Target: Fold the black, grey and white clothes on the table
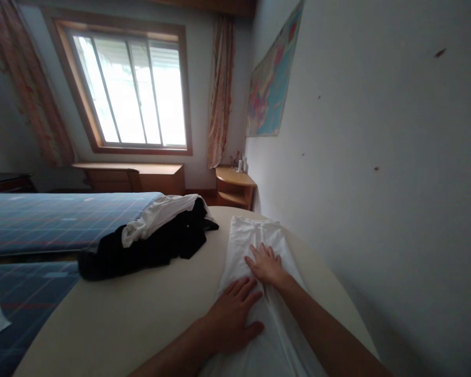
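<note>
Two hands, both mine, lie palm down on one long white cloth [239,256], nothing gripped in either. The cloth runs lengthwise from the centre of the frame to its lower edge, on a pale round surface [149,309]. My right hand [267,266], the farther of the two, has its fingers spread wide near the cloth's upper end; my left hand [231,319], nearer and lower, is open over the left side, thumb held well apart from the fingers. How hard either hand presses cannot be told.

Note the ridge running from beneath my right hand towards the lower edge, and the small creases at the upper end. In my judgement, pressing the cloth flat works best with one palm as an anchor while the other strokes outward from the ridge, fingers loose and flat; pushing both ways at once would likely bunch the fabric or skew its edges.

Left of centre, a black garment [153,251] and a white garment [160,217] lie heaped together, well apart from my hands.
</note>
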The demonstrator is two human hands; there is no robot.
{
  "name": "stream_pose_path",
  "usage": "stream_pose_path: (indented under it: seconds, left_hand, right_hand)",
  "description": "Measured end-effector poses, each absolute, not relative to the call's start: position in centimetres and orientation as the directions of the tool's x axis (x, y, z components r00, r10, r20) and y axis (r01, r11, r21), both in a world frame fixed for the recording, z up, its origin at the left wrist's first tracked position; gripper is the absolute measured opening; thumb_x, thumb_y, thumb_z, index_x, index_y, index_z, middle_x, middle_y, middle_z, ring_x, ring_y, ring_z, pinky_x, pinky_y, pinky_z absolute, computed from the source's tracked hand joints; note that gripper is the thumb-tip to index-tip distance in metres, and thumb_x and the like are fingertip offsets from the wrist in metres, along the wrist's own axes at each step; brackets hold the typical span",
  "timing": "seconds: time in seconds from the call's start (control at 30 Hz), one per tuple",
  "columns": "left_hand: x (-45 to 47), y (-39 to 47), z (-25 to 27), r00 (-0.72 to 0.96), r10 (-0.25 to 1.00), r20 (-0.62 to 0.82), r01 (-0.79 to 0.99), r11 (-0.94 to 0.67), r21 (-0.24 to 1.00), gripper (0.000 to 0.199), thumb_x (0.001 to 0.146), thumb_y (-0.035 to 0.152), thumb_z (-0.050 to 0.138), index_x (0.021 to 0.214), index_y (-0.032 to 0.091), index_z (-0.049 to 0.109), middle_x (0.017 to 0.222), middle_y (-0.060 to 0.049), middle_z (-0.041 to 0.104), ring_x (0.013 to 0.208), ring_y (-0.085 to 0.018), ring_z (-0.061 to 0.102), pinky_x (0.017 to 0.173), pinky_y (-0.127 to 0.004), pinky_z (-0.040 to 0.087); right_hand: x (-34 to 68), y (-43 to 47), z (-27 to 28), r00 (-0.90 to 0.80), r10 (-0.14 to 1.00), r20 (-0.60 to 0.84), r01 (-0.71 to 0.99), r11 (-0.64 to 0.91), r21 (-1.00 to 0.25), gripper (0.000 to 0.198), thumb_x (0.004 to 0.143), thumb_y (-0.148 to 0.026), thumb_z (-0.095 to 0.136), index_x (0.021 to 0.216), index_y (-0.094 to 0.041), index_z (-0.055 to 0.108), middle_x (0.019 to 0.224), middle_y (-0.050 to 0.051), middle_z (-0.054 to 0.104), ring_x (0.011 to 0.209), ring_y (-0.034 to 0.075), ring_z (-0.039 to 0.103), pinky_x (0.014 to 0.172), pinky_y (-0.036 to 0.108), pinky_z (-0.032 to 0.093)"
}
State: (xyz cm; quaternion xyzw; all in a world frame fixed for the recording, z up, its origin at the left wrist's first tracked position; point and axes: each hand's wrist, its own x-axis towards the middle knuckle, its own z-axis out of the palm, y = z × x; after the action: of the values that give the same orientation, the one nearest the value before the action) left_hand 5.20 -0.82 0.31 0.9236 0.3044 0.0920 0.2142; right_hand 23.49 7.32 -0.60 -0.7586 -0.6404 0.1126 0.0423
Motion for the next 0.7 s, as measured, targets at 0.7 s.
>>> stream_pose_path:
  seconds: [0.7]
  left_hand:
    - [1.1,2.7,3.1,0.610,0.765,-0.209,0.781,-0.534,0.325,0.074,0.094,0.045,0.046,0.153,0.004,0.030,0.160,-0.021,0.023,0.150,-0.034,0.017,0.121,-0.045,0.021]
  right_hand:
    - [22.2,17.9,-1.8,0.154,0.982,-0.107,0.950,-0.176,-0.257,0.067,0.099,-0.059,0.027,0.158,-0.031,0.018,0.166,0.011,0.004,0.151,0.036,0.001,0.114,0.064,0.002]
